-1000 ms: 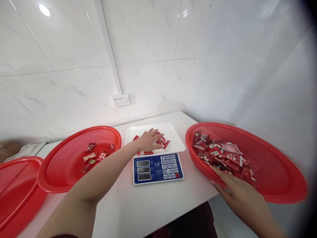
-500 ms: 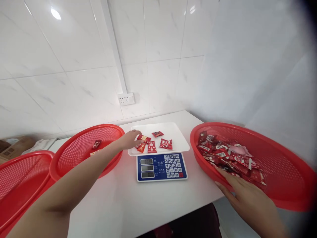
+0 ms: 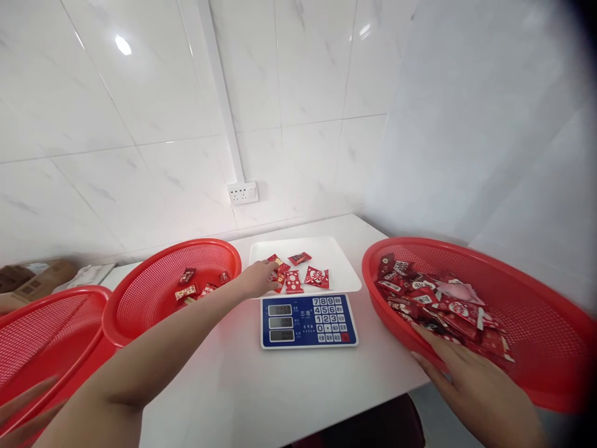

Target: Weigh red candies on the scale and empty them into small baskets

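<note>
Over the left edge of the white weighing tray point(image 3: 342, 264), my left hand point(image 3: 259, 279) curls its fingers and thumb around small red snack packets point(image 3: 281, 283) there. More packets lie on the tray, among them a red one with white print point(image 3: 317, 277). The blue keypad panel point(image 3: 308, 323) of the scale faces me, its top display lit with digits. At the right, my right hand point(image 3: 476, 379) grips the near rim of a large red mesh basket point(image 3: 545, 323), its thumb outside. A heap of red packets point(image 3: 448, 298) fills that basket's left part.
Left of the scale stands a red mesh basket point(image 3: 133, 292) with several packets. Another red basket point(image 3: 51, 323) overlaps it, a person's hand point(image 3: 28, 404) at its rim. Cardboard boxes point(image 3: 37, 280) lie behind. The white table point(image 3: 224, 386) meets a tiled wall with a socket point(image 3: 243, 193).
The view has shifted slightly, showing more packets in the left basket. The other person's hand has appeared at bottom left. My left hand stays at the tray packets, my right on the basket rim.
</note>
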{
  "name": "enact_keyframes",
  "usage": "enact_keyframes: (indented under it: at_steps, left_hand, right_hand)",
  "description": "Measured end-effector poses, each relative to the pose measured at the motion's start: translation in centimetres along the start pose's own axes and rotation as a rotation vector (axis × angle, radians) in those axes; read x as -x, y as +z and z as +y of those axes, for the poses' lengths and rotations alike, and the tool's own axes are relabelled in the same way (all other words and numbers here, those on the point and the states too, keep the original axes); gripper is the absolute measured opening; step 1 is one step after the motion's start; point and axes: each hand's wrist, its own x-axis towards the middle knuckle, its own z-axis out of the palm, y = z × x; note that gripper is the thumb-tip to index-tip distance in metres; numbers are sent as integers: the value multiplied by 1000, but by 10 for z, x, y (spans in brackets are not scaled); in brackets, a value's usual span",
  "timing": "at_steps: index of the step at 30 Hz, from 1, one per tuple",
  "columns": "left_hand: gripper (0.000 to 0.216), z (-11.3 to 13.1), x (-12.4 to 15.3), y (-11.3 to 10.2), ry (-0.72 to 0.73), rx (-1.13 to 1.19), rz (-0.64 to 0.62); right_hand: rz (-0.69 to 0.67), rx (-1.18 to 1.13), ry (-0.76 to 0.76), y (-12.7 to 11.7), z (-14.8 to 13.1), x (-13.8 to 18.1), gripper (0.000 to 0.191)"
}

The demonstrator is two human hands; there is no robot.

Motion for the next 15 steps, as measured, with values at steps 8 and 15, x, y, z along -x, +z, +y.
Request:
enact_keyframes:
  at_steps: [8, 15]
  left_hand:
    - [30, 0, -17, 1, 92, 74, -26]
    - [69, -11, -9, -1, 64, 144, -46]
  right_hand:
    - [-8, -17, 5, -11, -6, -4, 51]
    - [1, -19, 29, -3, -3, -3, 51]
